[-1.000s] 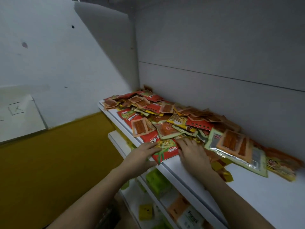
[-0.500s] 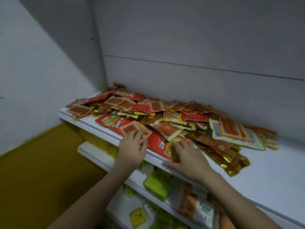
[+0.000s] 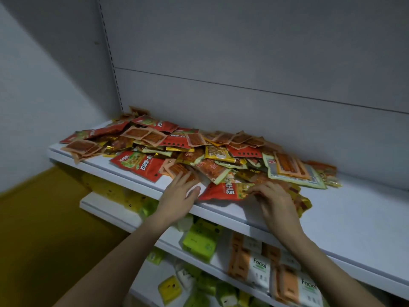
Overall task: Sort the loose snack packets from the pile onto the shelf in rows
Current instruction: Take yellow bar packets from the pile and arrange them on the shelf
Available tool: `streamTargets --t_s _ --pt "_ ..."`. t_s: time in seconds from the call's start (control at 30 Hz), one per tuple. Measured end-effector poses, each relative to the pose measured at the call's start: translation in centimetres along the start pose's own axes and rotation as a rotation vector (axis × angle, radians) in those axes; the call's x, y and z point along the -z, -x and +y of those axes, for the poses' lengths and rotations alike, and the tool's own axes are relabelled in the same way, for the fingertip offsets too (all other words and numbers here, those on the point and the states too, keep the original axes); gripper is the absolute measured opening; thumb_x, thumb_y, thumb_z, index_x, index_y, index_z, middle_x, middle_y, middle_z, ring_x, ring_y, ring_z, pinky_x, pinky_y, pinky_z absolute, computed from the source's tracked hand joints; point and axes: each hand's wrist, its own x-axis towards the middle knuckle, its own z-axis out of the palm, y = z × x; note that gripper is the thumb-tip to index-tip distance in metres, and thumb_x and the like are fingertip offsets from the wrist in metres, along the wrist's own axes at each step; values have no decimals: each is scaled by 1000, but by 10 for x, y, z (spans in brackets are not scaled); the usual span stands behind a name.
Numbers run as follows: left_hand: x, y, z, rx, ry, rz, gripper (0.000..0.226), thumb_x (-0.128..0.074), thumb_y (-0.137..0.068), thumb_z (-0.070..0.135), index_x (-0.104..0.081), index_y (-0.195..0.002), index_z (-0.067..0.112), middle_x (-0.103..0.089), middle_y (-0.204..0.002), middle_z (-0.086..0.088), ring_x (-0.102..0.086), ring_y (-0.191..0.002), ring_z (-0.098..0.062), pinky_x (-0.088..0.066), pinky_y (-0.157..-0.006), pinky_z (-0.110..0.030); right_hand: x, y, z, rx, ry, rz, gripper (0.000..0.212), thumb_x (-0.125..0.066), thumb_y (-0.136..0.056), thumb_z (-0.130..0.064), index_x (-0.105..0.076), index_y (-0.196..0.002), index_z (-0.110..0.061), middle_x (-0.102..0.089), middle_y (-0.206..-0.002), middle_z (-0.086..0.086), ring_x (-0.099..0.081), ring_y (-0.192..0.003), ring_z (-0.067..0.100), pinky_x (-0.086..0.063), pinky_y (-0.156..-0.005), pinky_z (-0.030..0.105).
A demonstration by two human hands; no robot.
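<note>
Snack packets, a loose red, orange and yellow foil pile (image 3: 199, 151), cover the white shelf's (image 3: 354, 218) back left. Your left hand (image 3: 177, 196) lies flat at its front edge; your right hand (image 3: 274, 200) pinches a red-and-green packet (image 3: 223, 191). No rows yet: pull one clear, start along the front. Grey wall panels (image 3: 243, 52) behind.

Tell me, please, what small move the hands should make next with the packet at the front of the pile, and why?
Probably slide the red packet clear of the pile onto the bare shelf to the right. The right hand already pinches its right end, the left hand rests open at its left corner, and no row is laid out yet.
</note>
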Motion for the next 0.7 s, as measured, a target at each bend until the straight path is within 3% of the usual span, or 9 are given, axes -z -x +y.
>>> streamTargets --t_s 0.1,0.2,0.27,0.33,0.4,0.47,0.57,0.63,0.7 --pt "3 8 3 -66 113 150 33 -48 -105 28 -61 -135 21 -40 -156 2 -22 -149 -15 -20 -122 -35 15 -7 -2 -162 -330 159 44 -56 -81 19 -70 -96 -19 -67 -101 -9 -61 -99 12 -48 -87 26" --pt "10 21 24 -94 250 409 20 -53 -103 15 -70 -113 15 -61 -125 1 -51 -119 -8 -39 -98 -11 27 -13 -12 -389 -795 146 34 -48 -97 8 -69 -92 -18 -73 -91 -9 -70 -91 12 -58 -71 26" --pt "19 31 49 54 500 312 17 -53 -104 23 -67 -112 22 -63 -115 3 -59 -110 -9 -45 -92 -12 29 -17 -15 -511 -1007 121 27 -51 -99 2 -70 -91 -17 -75 -93 -1 -73 -85 24 -61 -65 36" --pt "22 39 71 225 753 80 15 -57 -101 36 -62 -113 30 -64 -118 -1 -63 -112 -17 -53 -99 -32 28 -22 -20 -603 -1181 87 25 -54 -97 2 -70 -91 -16 -74 -99 8 -73 -87 32 -62 -71 46" --pt "22 47 84 342 933 -107 31 -61 -90 50 -63 -113 28 -69 -120 -5 -67 -108 -22 -53 -102 -46 25 -26 -32 -641 -1341 39 25 -54 -95 3 -70 -89 -15 -72 -102 15 -72 -86 35 -60 -74 49" --pt "22 57 91 418 1140 -196 44 -62 -80 51 -65 -113 21 -74 -107 -7 -71 -96 -22 -54 -96 -45 19 -28 -46 -650 -1445 -24 23 -55 -94 4 -70 -90 -13 -73 -98 15 -72 -80 31 -61 -69 44" --pt "27 73 83 405 1230 -193 66 -75 -73 57 -63 -121 13 -75 -107 -8 -73 -90 -20 -61 -78 -34 7 -28 -65 -585 -1434 -162 20 -57 -91 7 -68 -94 -9 -75 -95 10 -73 -76 29 -62 -65 42" --pt "31 85 67 370 1249 -153 87 -90 -58 56 -61 -126 9 -73 -112 -12 -73 -91 -21 -60 -75 -32 -5 -28 -75 -529 -1398 -230 25 -57 -90 10 -70 -92 -11 -76 -94 7 -73 -78 30 -62 -67 44" --pt "39 97 51 388 1217 -84 84 -91 -61 47 -60 -128 7 -73 -114 -15 -73 -91 -23 -59 -76 -32 -20 -28 -87 -477 -1326 -271 28 -60 -90 8 -71 -99 -16 -75 -99 2 -73 -86 28 -62 -68 43"
